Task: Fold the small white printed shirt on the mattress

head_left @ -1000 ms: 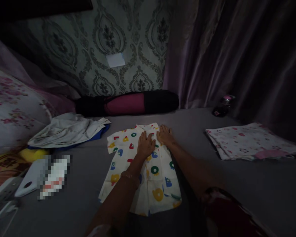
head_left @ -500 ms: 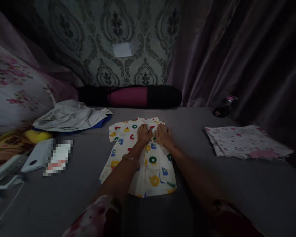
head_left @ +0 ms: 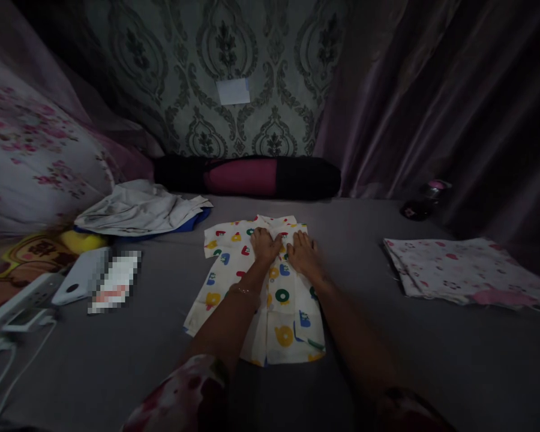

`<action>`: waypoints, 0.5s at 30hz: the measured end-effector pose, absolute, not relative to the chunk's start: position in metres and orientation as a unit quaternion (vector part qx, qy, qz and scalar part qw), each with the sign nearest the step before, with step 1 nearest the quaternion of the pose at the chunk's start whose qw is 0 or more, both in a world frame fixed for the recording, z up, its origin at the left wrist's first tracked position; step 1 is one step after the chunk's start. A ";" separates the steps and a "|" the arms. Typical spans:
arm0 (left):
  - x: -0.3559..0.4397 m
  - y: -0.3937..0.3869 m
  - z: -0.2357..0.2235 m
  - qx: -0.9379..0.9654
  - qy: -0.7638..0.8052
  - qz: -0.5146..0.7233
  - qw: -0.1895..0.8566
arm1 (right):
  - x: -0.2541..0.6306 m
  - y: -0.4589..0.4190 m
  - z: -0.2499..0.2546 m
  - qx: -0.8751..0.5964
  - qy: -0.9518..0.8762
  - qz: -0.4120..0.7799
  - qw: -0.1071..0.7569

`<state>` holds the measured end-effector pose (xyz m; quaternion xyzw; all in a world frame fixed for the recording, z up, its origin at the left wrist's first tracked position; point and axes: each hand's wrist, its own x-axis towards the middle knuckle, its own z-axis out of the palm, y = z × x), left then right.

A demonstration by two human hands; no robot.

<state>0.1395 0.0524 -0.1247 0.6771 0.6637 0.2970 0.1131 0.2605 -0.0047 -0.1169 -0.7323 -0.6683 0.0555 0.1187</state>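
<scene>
A short-sleeved white shirt (head_left: 252,312) printed with red, blue, green and yellow figures lies front up on the grey sheet, its collar pointing away from me. My left hand (head_left: 265,245) rests on the upper chest near the front opening, fingers slightly bent and thumb out towards the right. Beside it, my right hand (head_left: 304,254) lies with fingers spread on the other side of the chest, near the shoulder. The hands and forearms cover part of the chest and one sleeve. Neither hand lifts the cloth.
Left are a pale folded cloth pile (head_left: 139,210), a white device (head_left: 81,276), a pixelated packet (head_left: 116,282) and a power strip (head_left: 22,306) with cables. A folded pink-patterned cloth (head_left: 463,270) and dark bottle (head_left: 420,207) are right. A black-maroon roll (head_left: 243,177) lies behind.
The view has turned slightly, so the surroundings sit further right. Both hands stay on the shirt's upper chest, with the right hand's fingers a little more spread.
</scene>
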 end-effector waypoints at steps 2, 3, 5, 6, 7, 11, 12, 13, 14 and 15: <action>0.139 0.052 -0.125 0.676 0.662 0.303 0.115 | 0.260 -0.005 -0.116 -0.734 -0.667 0.060 0.118; 0.139 0.052 -0.125 0.677 0.659 0.305 0.117 | 0.260 -0.005 -0.115 -0.735 -0.665 0.061 0.117; 0.138 0.054 -0.126 0.680 0.654 0.310 0.120 | 0.259 -0.005 -0.115 -0.737 -0.664 0.060 0.117; 0.137 0.055 -0.127 0.681 0.651 0.313 0.122 | 0.259 -0.005 -0.114 -0.737 -0.664 0.059 0.116; 0.136 0.056 -0.129 0.683 0.646 0.318 0.123 | 0.259 -0.005 -0.114 -0.736 -0.664 0.059 0.115; 0.134 0.058 -0.131 0.693 0.617 0.350 0.129 | 0.259 -0.006 -0.111 -0.736 -0.661 0.078 0.124; 0.134 0.058 -0.131 0.694 0.609 0.359 0.134 | 0.260 -0.006 -0.110 -0.735 -0.660 0.089 0.131; 0.134 0.057 -0.130 0.695 0.602 0.368 0.141 | 0.261 -0.006 -0.109 -0.734 -0.657 0.102 0.140; 0.134 0.055 -0.129 0.696 0.594 0.374 0.151 | 0.262 -0.006 -0.109 -0.734 -0.652 0.115 0.152; 0.134 0.053 -0.128 0.698 0.587 0.378 0.161 | 0.263 -0.005 -0.108 -0.734 -0.646 0.127 0.166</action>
